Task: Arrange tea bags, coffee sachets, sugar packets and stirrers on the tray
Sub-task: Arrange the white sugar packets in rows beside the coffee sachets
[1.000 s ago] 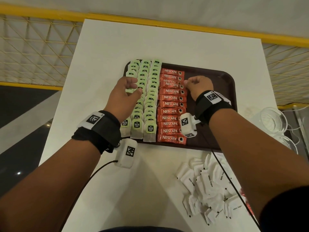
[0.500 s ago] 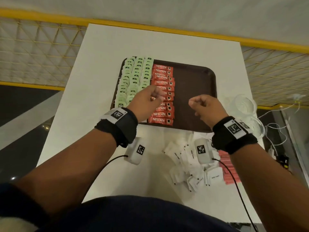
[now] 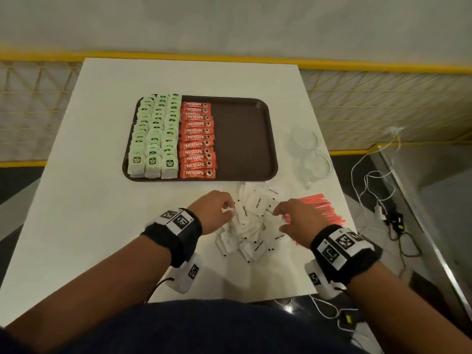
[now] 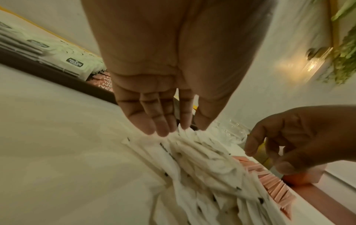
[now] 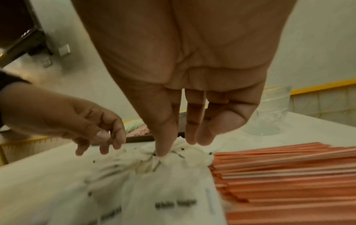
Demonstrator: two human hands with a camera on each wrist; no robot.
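The brown tray (image 3: pixel 242 139) holds three rows of green tea bags (image 3: pixel 153 134) and a column of red coffee sachets (image 3: pixel 198 141); its right half is bare. A heap of white sugar packets (image 3: pixel 252 226) lies on the table in front of the tray, with pink stirrers (image 3: pixel 319 208) to its right. My left hand (image 3: pixel 227 208) is at the heap's left edge and pinches a packet's edge (image 4: pixel 181 127). At the heap's right side, my right hand (image 3: pixel 279 221) presses one digit (image 5: pixel 163 146) into the packets, the other fingers loose.
Two clear glass cups (image 3: pixel 306 146) stand on the white table (image 3: pixel 89 200) right of the tray. Cables (image 3: pixel 378 190) trail off the table's right edge. A yellow railing (image 3: pixel 383 67) runs behind the table.
Both hands have drawn back from the coffee sachets on the tray to the sugar heap near the table's front edge. The camera has pulled back too.
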